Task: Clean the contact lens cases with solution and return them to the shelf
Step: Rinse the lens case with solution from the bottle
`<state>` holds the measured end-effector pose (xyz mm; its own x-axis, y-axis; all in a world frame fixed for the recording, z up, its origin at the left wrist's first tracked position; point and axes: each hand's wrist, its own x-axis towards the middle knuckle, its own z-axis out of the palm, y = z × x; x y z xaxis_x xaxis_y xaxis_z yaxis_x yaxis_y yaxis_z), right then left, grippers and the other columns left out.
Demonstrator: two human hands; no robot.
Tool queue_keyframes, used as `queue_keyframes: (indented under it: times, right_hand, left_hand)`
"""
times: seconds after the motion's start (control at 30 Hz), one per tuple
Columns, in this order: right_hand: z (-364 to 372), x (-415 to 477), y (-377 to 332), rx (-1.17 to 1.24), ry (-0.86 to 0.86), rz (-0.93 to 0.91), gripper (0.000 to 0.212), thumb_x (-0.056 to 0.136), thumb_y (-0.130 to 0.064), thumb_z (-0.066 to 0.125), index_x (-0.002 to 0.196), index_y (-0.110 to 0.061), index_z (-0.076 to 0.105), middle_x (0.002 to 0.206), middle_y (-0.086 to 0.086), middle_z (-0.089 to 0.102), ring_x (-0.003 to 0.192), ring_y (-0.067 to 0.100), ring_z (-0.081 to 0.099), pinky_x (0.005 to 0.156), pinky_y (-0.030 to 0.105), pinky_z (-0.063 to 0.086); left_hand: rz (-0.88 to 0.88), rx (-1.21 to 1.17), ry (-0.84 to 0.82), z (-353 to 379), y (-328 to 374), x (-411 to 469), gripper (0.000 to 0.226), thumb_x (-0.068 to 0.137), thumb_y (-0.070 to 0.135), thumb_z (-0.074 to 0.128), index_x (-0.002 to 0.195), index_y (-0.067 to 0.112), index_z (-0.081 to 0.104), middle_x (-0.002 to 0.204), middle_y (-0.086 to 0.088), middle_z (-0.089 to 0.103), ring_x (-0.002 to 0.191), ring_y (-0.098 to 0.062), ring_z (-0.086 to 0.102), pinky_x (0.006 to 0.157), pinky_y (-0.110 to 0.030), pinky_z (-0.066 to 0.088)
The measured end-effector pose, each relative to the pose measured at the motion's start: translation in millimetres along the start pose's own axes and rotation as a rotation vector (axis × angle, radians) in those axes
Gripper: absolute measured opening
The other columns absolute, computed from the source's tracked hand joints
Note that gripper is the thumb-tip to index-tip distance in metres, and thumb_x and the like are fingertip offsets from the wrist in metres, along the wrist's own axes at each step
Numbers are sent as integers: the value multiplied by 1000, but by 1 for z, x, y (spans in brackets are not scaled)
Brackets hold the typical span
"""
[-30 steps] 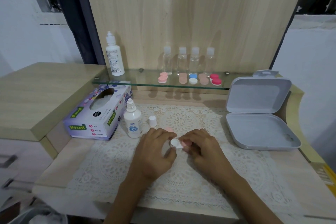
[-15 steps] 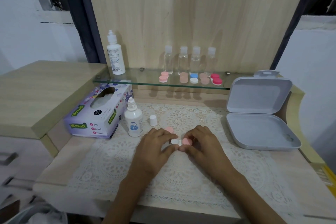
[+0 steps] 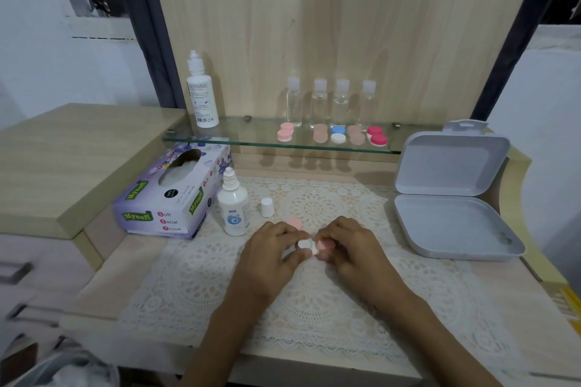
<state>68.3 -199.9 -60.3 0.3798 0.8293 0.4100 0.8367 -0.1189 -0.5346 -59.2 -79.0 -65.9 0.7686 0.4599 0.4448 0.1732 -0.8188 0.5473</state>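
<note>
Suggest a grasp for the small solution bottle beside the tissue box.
Wrap the small solution bottle round its labelled body, from the front: the tissue box crowds its left, the loose cap stands to its right. Upright, nozzle uncapped, so probably keep it vertical.

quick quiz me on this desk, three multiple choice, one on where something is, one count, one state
1. Where does the small white cap stand?
A. in a drawer
B. on the lace mat, just right of the solution bottle
C. on the tissue box

2. How many clear bottles stand on the glass shelf?
A. two
B. six
C. four

3. The grey box is
A. open, lid up
B. shut
C. upside down

Answers: 1 B, the cap sits upright on the lace beside the uncapped bottle. 2 C, four stand in a row against the wooden back. 3 A, its lid is raised and the tray shows.
</note>
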Motion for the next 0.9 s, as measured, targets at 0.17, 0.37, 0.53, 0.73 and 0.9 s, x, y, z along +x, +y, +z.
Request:
queue_keyframes:
  times: [0.17, 0.37, 0.53, 0.73, 0.9]
  right_hand:
    - [-3, -5, -8, 148, 13, 122, 46, 71, 6, 61, 99, -30, 55, 88, -10, 59, 80, 4, 54, 67, 21, 47]
    - [-6, -9, -12, 246, 36, 154, 52, 78, -10, 70, 118, -38, 51, 99, -11, 60, 93, 1, 55, 76, 12, 44]
    - [-6, -7, -12, 135, 99, 193, 47, 76, -33, 75, 118, -36, 52, 89, -16, 55, 91, -3, 48, 74, 13, 38]
    - [-7, -9, -10, 179, 15, 132, 49, 79, -2, 65, 116, -32, 54, 91, -16, 59, 90, 3, 53, 79, 26, 45]
    - [-11, -6, -11, 396, 49, 154, 44, 83, 10, 57, 108, -26, 63, 88, -12, 64, 79, 6, 60, 66, 21, 52]
  left_hand:
    - [4, -6, 0, 0, -1, 0, 28, 83, 31, 70, 110, 24, 71, 98, 14, 63, 91, -3, 49, 78, -8, 33]
    - [1, -2, -7, 1, -2, 1, 27, 82, 31, 71, 109, 26, 71, 97, 15, 62, 89, -1, 48, 76, -7, 32]
    - [-10, 6, -5, 1, -3, 1, 28, 83, 31, 70, 111, 27, 70, 101, 15, 62, 93, 0, 48, 79, -8, 33]
    - [0, -2, 5, 1, -2, 0, 28, 82, 31, 71, 110, 26, 71, 98, 12, 64, 90, -5, 51, 78, -16, 38]
    - [-7, -7, -8, 0, -2, 0, 29, 83, 33, 70, 111, 26, 70, 99, 14, 62, 91, -4, 50, 78, -13, 35]
